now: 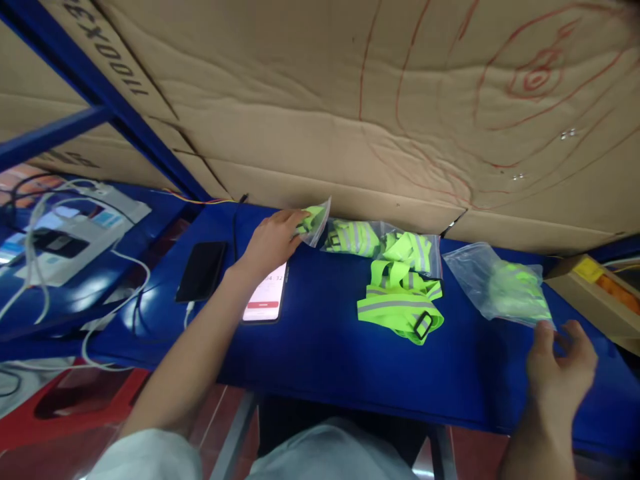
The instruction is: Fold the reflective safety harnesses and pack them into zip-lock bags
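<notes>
My left hand (275, 241) reaches to the back of the table, its fingers closed on a small clear zip bag (315, 223) with neon-yellow strap inside. Right of it lie two clear bags (353, 238) of folded reflective straps, side by side. In front of them sits a loose bundle of neon-yellow reflective strap (400, 300) with grey stripes and a black buckle. My right hand (563, 363) is at the right, fingers apart and slightly curled, with a fingertip at the lower edge of another clear bag (517, 290) holding neon-yellow material.
A lit phone (265, 297) lies under my left forearm, and a dark phone (201, 271) with a white cable is left of it. A cardboard box (600, 293) stands at the right end. Cardboard (300, 100) walls the back of the blue table (320, 353).
</notes>
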A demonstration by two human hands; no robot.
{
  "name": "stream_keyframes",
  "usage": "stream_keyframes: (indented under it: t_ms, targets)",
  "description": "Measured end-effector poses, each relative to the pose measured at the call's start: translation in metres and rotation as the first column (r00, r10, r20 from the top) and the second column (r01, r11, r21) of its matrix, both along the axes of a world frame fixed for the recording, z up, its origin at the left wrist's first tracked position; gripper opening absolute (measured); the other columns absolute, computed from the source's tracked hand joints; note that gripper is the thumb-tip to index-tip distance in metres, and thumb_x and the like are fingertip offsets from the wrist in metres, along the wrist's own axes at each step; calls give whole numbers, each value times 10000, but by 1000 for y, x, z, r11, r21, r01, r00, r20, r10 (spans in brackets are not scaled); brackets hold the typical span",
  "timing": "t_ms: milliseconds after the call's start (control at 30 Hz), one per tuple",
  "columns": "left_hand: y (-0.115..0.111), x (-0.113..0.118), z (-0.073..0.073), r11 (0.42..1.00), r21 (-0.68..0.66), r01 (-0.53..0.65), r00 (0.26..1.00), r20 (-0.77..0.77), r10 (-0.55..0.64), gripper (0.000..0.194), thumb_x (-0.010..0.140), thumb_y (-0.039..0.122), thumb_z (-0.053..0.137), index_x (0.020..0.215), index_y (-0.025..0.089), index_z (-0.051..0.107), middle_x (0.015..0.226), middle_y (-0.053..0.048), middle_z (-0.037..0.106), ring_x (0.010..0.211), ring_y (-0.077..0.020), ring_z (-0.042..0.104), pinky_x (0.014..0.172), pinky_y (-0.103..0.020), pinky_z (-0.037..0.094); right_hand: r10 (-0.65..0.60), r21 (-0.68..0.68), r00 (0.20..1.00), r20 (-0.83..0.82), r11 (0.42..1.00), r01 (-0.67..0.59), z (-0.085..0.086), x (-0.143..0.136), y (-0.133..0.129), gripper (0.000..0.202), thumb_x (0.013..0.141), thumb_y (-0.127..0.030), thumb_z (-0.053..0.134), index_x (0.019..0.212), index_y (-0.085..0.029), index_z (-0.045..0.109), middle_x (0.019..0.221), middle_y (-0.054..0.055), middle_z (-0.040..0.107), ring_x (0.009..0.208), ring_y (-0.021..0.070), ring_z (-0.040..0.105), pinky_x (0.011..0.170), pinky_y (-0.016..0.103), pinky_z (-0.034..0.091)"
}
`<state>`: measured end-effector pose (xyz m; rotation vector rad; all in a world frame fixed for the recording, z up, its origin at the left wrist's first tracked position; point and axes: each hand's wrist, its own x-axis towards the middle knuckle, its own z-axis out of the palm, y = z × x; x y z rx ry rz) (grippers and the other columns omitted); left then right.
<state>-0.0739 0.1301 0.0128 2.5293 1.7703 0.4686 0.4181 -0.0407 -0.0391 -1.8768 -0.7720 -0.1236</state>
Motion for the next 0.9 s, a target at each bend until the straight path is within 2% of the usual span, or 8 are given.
stream_keyframes:
  t_ms: [67,133,233,333,433,567,733,900]
  targets:
    - [-25,9,4,995,94,37,998,40,-41,508,961,121,565,1468,149,555,1547,-161,565,1460,-317,512,1216,-476,426,-15,35,999,46,999,13,16,-27,-12,242,865,-334,743,1048,-176,752,1004,135,709,796,232,659,747,415,474]
    - [-61,23,1,947,284,149,980,83,-180,507,950,75,562,1446,185,569,1539,-141,578,1472,-312,501,1218,-490,427,279,51,947,-159,960,-274,31,-70,-24,233,930,-410,691,903,-181,718,874,92,705,711,184,609,666,340,473]
    - [-118,48,-15,908,327,261,940,128,-317,584,926,14,586,1474,207,527,1510,-150,599,1470,-302,504,1196,-484,460,700,-4,516,-494,592,-806,40,-146,-33,311,989,-483,623,940,-190,716,796,41,681,593,127,580,537,253,471]
    - [-158,65,-37,919,260,298,916,192,-351,602,916,5,618,1477,195,512,1483,-175,609,1451,-307,521,1171,-478,489,716,72,264,-647,403,-913,31,-202,-31,285,969,-485,671,1013,-204,692,818,26,686,614,115,621,511,210,497]
    - [-175,70,-47,938,162,306,915,223,-337,613,917,-18,586,1484,193,484,1506,-195,562,1485,-316,472,1188,-506,468,661,132,196,-725,412,-902,15,-222,-27,297,974,-499,661,953,-202,670,752,7,672,581,109,632,485,195,514]
    - [-187,69,-28,943,-36,331,926,203,-317,662,930,7,544,1531,253,419,1580,-204,421,1527,-371,370,1184,-628,397,641,168,158,-751,416,-894,7,-218,-26,290,979,-486,657,983,-203,721,777,19,720,650,135,705,521,207,555]
    - [-199,82,0,921,-111,373,895,304,-326,522,938,297,702,1420,253,508,1264,-125,638,1138,-324,617,917,-501,490,663,168,148,-734,389,-906,16,-207,-25,316,959,-490,684,860,-192,713,677,3,690,595,122,672,523,203,511]
    - [-197,97,-6,971,-85,223,913,368,-178,248,975,389,694,1118,206,607,989,-56,714,905,-265,660,804,-421,490,704,169,175,-688,389,-906,14,-210,-25,342,918,-444,755,722,-191,637,690,-7,675,616,103,606,599,213,473]
